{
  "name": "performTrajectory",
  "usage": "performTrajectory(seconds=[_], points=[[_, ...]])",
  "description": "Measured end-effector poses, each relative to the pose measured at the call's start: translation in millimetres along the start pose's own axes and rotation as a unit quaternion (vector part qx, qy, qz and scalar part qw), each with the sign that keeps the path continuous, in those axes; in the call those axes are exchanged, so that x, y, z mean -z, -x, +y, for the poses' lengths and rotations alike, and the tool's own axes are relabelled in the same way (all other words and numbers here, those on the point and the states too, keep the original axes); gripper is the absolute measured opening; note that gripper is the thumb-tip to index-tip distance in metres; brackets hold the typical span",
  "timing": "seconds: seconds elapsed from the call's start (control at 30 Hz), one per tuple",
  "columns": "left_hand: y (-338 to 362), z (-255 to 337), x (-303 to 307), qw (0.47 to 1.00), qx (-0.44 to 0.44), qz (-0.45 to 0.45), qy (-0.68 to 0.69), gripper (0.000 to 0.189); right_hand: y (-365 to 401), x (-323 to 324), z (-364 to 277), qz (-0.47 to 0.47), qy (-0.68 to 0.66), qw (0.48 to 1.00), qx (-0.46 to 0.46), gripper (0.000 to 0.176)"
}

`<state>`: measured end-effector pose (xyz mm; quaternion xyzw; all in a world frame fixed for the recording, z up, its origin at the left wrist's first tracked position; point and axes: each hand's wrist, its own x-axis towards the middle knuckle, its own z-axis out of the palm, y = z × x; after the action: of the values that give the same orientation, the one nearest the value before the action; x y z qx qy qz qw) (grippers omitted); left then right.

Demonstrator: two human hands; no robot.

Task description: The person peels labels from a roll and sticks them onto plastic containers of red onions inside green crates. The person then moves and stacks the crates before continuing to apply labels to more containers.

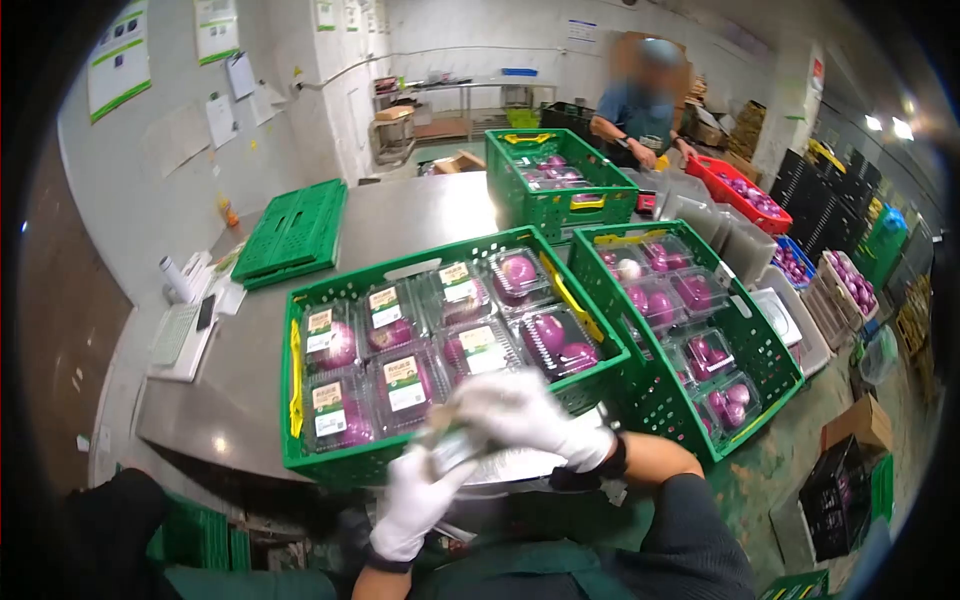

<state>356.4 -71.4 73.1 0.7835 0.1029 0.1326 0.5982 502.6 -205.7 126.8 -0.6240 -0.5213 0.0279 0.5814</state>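
Both hands wear white gloves and meet at the near edge of a green crate (400, 264) on the metal table. My left hand (415, 500) has its fingers closed around a small pale item (452, 448), blurred, perhaps labels. My right hand (515, 412) reaches over the same item from the right, its fingers bent together and smeared by motion. Inside the crate stand clear plastic boxes of purple onions in two rows. Most carry a paper label, such as the front-left box (340, 410); the two rightmost boxes (555, 340) show none.
A second green crate (755, 320) of onion boxes leans at the right, a third (560, 215) stands behind. Folded green crates (290, 232) and a phone (206, 312) lie left. Across the table a person (645, 110) stands by a red crate (740, 190).
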Motion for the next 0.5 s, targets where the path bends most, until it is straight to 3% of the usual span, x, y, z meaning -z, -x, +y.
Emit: performTrajectory(seconds=[0.03,0.07,0.1,0.13,0.23,0.27,0.33,0.37,0.4,0.5], points=[[1.9,-4.2,-11.8,0.998,0.039,-0.016,0.05,0.04,-14.4,21.4,16.2,0.057,-0.084,0.993,-0.061,0.009],[2.6,-7.0,-22.8,0.992,0.076,-0.034,0.099,0.024,-40.0,51.3,3.4,0.163,-0.076,0.979,-0.1,0.009],[5.3,-15.6,-24.2,0.995,0.03,-0.017,0.091,0.015,-62.8,81.3,16.4,0.203,-0.187,0.955,-0.106,0.011],[6.8,-6.9,-16.6,0.996,-0.04,-0.005,0.085,0.013,-80.4,118.2,54.0,0.228,-0.076,0.957,-0.162,0.018],[21.3,57.5,16.9,0.973,-0.225,-0.017,0.056,0.012,-100.9,172.7,143.8,0.139,0.116,0.951,-0.251,0.026],[31.6,57.2,27.9,0.977,-0.18,-0.055,0.104,0.013,-104.7,176.0,155.5,0.089,0.163,0.94,-0.286,0.028],[22.1,44.6,26.3,0.919,-0.273,-0.091,0.269,0.021,-111.2,166.1,176.5,0.062,0.077,0.916,-0.389,0.026],[25.1,43.5,26.5,0.954,-0.191,-0.052,0.227,0.026,-117.5,166.1,204.2,0.028,0.143,0.92,-0.364,0.025],[26.8,49.6,15.0,0.964,-0.089,0.055,0.245,0.032,-123.8,165.2,227.3,-0.006,0.207,0.918,-0.337,0.025],[22.6,24.6,13.2,0.966,-0.015,0.095,0.24,0.019,-139.0,159.5,270.8,-0.042,0.271,0.898,-0.343,0.029]])
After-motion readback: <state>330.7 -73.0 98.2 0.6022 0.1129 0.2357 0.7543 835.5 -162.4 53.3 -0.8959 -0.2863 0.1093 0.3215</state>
